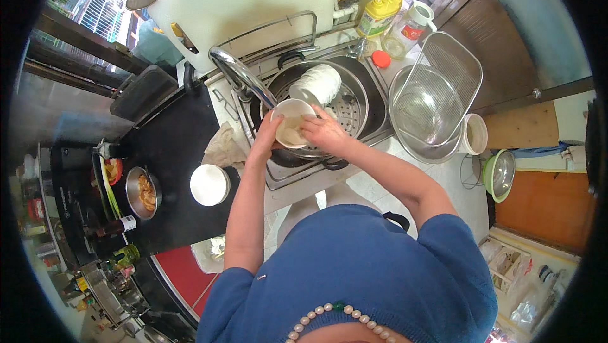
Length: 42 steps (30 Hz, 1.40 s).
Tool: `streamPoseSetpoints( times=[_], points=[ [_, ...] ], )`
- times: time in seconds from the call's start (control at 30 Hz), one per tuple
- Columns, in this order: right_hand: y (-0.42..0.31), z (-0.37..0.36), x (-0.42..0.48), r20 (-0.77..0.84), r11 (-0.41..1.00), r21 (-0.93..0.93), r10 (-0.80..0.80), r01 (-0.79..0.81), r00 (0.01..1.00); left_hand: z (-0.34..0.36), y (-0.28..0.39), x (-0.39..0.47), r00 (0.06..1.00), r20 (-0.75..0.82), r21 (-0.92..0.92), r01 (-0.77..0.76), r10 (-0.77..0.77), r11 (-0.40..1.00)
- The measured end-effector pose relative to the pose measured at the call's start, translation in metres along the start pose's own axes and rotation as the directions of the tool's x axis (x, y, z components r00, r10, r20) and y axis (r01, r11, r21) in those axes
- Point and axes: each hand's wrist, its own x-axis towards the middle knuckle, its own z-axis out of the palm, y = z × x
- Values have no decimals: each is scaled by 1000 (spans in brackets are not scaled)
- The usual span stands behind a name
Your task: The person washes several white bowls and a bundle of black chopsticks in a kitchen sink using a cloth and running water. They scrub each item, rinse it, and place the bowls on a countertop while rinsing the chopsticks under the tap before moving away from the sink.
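Note:
My left hand (pixel 268 134) grips a white bowl (pixel 287 141) by its near left side, below the spout of a chrome faucet (pixel 247 79). The bowl is tilted towards me and has some cloudy liquid inside. On the bowl's right rim rests my right hand (pixel 327 133), its fingertips reaching inside. Beyond both hands, a row of nested white bowls (pixel 316 82) lies on its side in a perforated steamer pan (pixel 354 108). The pan sits in the metal sink (pixel 380 101).
Left of the sink, a stack of white bowls (pixel 209 185) and a rag (pixel 224 147) lie by the black counter (pixel 175 153). A metal bowl of food (pixel 143 193) stands farther left. To the right are a wire basket (pixel 451 82), large metal bowl (pixel 403 120) and plastic jug (pixel 408 29).

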Motion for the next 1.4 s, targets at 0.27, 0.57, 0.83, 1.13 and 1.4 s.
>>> streamPoseSetpoints(
  times=[0.27,0.57,0.83,1.13,1.4],
  points=[
    [-36,14,20,57,863,354,364,-360,930,19,-25,11,980,-81,-293,-200,184,935],
    [-41,24,24,289,679,363,569,-638,770,40,-44,29,916,-256,-197,-362,309,911],
    [10,17,-2,-74,998,56,-14,19,997,-5,-15,23,997,43,-37,-55,56,998],
    [-9,21,0,28,965,214,148,-150,989,4,-18,16,996,-36,-40,-86,85,995],
    [-9,13,4,121,578,685,510,-444,851,17,-30,3,819,-130,466,-447,559,763]
  ],
)
